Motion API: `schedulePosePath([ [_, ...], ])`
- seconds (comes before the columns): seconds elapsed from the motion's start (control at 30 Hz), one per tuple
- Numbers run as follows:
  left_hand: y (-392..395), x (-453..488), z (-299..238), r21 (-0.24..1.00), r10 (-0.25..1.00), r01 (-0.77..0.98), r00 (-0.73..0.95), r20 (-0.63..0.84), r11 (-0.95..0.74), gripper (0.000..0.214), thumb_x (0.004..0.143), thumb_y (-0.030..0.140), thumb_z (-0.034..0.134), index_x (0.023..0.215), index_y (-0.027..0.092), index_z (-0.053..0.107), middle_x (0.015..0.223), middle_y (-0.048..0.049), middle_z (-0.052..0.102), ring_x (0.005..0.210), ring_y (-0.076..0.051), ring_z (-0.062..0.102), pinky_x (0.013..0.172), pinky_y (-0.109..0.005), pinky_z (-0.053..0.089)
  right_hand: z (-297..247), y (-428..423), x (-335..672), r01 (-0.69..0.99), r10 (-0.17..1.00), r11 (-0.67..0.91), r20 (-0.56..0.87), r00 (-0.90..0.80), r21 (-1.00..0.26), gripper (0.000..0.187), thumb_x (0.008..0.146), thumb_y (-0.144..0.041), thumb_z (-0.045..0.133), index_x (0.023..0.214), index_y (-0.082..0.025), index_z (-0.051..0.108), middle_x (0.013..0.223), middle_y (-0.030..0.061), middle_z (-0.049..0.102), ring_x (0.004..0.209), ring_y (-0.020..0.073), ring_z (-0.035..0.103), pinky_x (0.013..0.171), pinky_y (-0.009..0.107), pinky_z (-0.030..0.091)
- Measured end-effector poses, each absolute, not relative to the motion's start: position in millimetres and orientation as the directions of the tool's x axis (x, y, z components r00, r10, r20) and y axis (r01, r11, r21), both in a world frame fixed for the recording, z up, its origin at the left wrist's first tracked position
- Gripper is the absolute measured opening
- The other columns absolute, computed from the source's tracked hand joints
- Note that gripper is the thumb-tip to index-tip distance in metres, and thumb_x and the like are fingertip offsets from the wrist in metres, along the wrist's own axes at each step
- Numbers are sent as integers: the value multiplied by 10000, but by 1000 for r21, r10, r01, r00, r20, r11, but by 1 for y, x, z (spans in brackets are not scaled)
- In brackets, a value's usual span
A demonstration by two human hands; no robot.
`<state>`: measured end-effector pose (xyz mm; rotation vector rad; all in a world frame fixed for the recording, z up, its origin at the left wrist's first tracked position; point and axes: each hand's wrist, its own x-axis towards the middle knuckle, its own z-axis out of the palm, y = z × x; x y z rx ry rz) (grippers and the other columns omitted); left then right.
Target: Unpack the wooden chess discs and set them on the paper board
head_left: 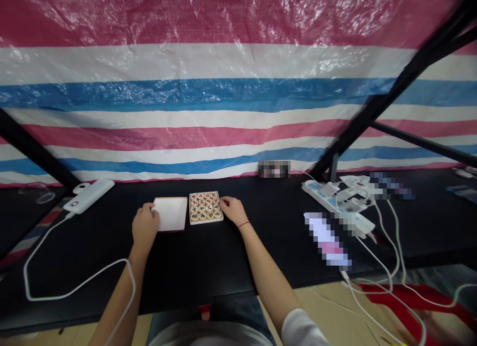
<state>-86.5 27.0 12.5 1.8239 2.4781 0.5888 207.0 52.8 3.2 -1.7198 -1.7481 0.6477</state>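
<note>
A square wooden box (206,221) stands on the black table, packed with round wooden Chinese chess pieces (204,205) marked in red and black. To its left lies a white lid (172,213) with a red edge. My left hand (146,224) has its fingers at the lid's left edge, and my right hand (234,210) has its fingertips against the box's right side. A thin red string circles my right wrist.
The black table (194,266) has a white power bank (89,195) at the left, its cable looping forward. A white power strip (320,197) with plugs and tangled cables lies at the right. Behind stands a striped plastic tarp (186,98), crossed by black metal bars.
</note>
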Motion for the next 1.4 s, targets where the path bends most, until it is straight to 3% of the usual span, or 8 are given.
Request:
schedulePosePath([
  [0.3, 34, -76, 14, 319, 922, 903, -352, 162, 289, 357, 849, 201, 430, 1161, 150, 594, 1027, -165, 597, 865, -295, 604, 732, -384, 461, 4, 52, 203, 687, 997, 68, 75, -19, -724, 170, 796, -214, 592, 867, -202, 746, 707, 7, 710, 666, 140, 635, 627, 205, 402],
  [0.43, 30, -74, 20, 251, 878, 916, -381, 289, 314, 402, 871, 344, 465, 1204, 175, 613, 1163, -176, 567, 1042, -359, 524, 803, -450, 445, 8, 48, 196, 670, 997, 80, 73, -39, -738, 165, 787, -210, 598, 854, -196, 748, 689, 6, 703, 649, 136, 626, 623, 208, 398],
  [0.53, 35, -61, 29, 246, 907, 952, -261, 330, 184, 392, 910, 378, 428, 1212, 235, 632, 1227, -134, 566, 1088, -329, 504, 851, -432, 430, 10, 44, 190, 666, 996, 86, 67, -54, -741, 158, 781, -215, 603, 836, -195, 750, 672, 2, 697, 634, 133, 616, 615, 210, 391],
  [0.67, 49, -36, 36, 216, 984, 974, 25, 175, -63, 387, 935, 401, 394, 1131, 238, 686, 1115, -98, 635, 1014, -267, 571, 864, -365, 433, 11, 40, 186, 655, 998, 62, 45, -42, -753, 158, 782, -217, 605, 828, -187, 753, 649, 0, 692, 623, 129, 615, 609, 206, 389],
  [0.97, 50, -14, 31, 181, 989, 983, 4, 147, -30, 331, 923, 361, 417, 998, 195, 693, 1063, -106, 656, 1013, -279, 585, 782, -358, 432, 6, 40, 186, 632, 999, 34, 29, -18, -774, 161, 792, -235, 603, 835, -186, 750, 637, 1, 687, 613, 132, 619, 608, 208, 403],
  [1.17, 51, -14, 31, 337, 987, 939, 12, 158, -66, 193, 902, 330, 476, 926, 217, 631, 966, -56, 694, 1015, -259, 586, 887, -409, 379, 9, 39, 190, 619, 994, 85, 107, -2, -780, 195, 832, -231, 545, 872, -193, 732, 676, 7, 691, 630, 141, 621, 637, 225, 446],
  [1.3, 51, -10, 29, 632, 978, 768, -30, 205, -109, 202, 852, 406, 536, 883, 223, 613, 917, -23, 698, 938, -212, 625, 896, -366, 412, 16, 34, 182, 574, 914, 350, 403, -37, -740, 364, 828, -270, 586, 1180, -191, 633, 1064, 70, 693, 739, 146, 639, 713, 258, 510],
  [1.4, 50, -3, 24, 842, 986, 515, 35, 165, -159, 289, 794, 495, 585, 873, 219, 611, 879, -11, 693, 873, -183, 644, 806, -289, 471, 19, 31, 169, 518, 804, 568, 565, -184, -640, 331, 868, -283, 569, 1190, -223, 616, 1195, 75, 650, 987, 176, 634, 886, 300, 505],
])
